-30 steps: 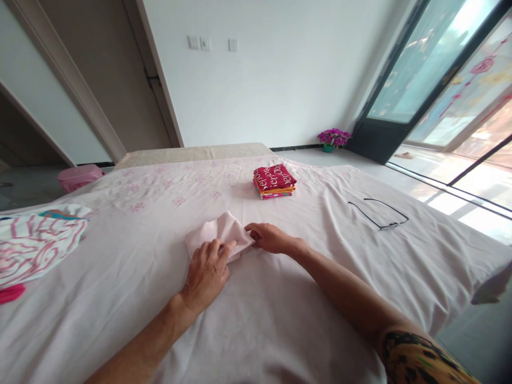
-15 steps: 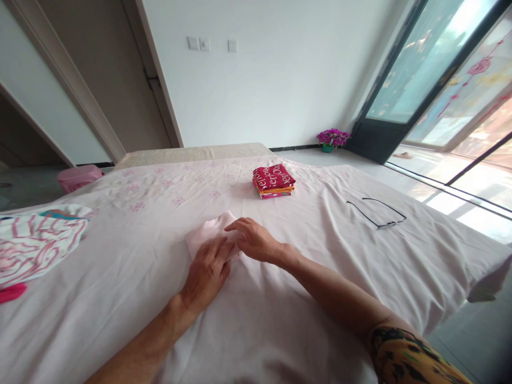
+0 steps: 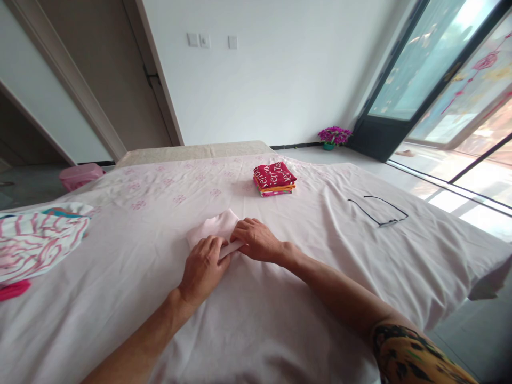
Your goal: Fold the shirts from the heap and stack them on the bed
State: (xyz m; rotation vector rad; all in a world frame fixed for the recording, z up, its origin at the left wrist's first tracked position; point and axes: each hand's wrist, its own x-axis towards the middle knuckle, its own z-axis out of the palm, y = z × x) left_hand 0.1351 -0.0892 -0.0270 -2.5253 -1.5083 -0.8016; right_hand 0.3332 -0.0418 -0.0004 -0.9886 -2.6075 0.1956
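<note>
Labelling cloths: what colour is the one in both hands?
The cloth is pale pink; the head view shows it best.

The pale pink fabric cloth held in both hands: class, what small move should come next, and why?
Perhaps fold the pale pink fabric cloth over, away from the body: the left hand and right hand both grip its near edge, which shows as a narrow band between them, while the rest lies beyond on the pale, flower-printed sheet.
</note>
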